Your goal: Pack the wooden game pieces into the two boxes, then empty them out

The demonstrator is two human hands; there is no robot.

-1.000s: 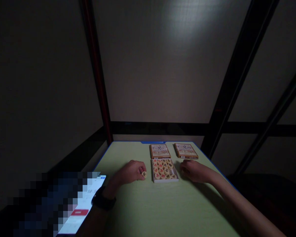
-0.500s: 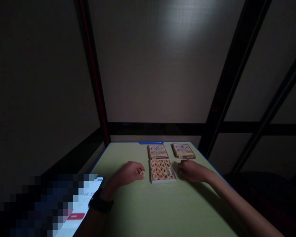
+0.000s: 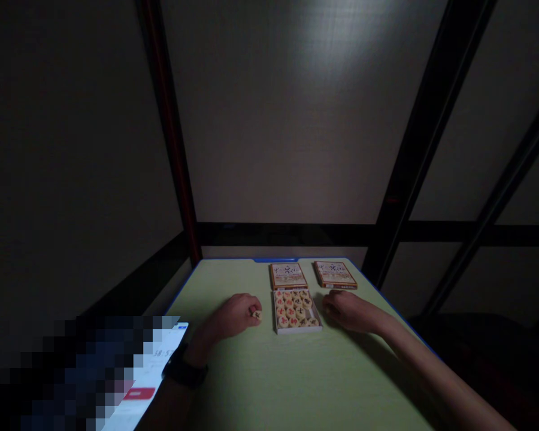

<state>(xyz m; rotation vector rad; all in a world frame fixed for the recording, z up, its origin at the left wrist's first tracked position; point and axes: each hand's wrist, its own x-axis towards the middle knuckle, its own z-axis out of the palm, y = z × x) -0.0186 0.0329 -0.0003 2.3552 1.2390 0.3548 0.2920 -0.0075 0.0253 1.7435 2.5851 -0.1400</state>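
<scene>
An open white box (image 3: 300, 330) on the green table (image 3: 269, 371) holds several round wooden pieces with red or black characters. A narrow gap without pieces shows along its right side. Left of the box, my left hand (image 3: 238, 314) pinches one round piece (image 3: 257, 315) with a dark character. My right hand (image 3: 348, 310) rests just right of the box, its fingers curled in; whatever they hold, if anything, is hidden.
A printed flat box or lid (image 3: 288, 276) lies directly behind the open box, and a similar one (image 3: 335, 274) to its right. A lit phone screen (image 3: 150, 377) is at the lower left, beside my left wrist. Dark-framed panels stand behind the table.
My left hand and its piece have shifted very slightly to the left. My right hand has hardly moved.
</scene>
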